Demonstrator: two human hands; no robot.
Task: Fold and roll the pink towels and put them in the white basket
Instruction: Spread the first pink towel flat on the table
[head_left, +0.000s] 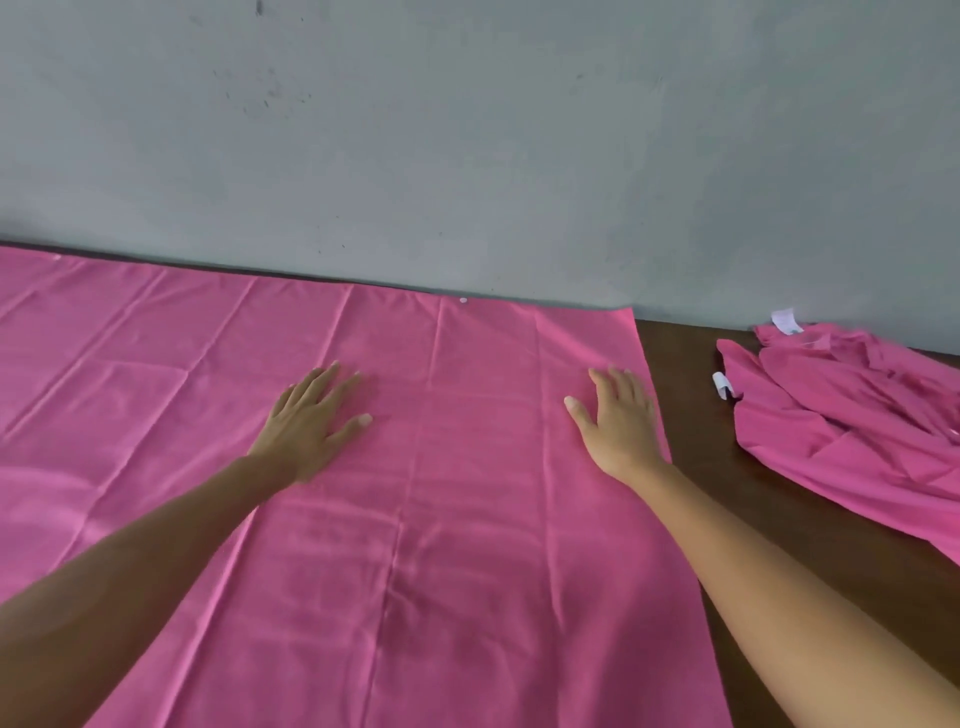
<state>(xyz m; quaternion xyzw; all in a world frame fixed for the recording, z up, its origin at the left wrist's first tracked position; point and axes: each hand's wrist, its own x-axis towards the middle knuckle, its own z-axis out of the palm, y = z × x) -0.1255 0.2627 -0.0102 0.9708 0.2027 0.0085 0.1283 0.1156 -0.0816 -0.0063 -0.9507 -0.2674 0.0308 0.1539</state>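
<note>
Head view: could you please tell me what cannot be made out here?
- White basket: not in the head view at all.
- Spread towel: cut off by left and bottom edges.
- Towel heap: cut off at right edge; count unclear.
- White tags: print too small.

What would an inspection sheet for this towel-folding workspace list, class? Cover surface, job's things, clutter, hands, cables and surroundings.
Surface: dark brown wooden table, bare strip between the towels.
Job's things: large pink towel spread flat, creased; crumpled pink towel pile with white tags at right; white basket not in view.
Clutter: nothing seen.
Hands: left hand and right hand press flat on the spread towel, fingers straight.
Cables: nothing seen.
Surroundings: grey scuffed wall behind the table.
</note>
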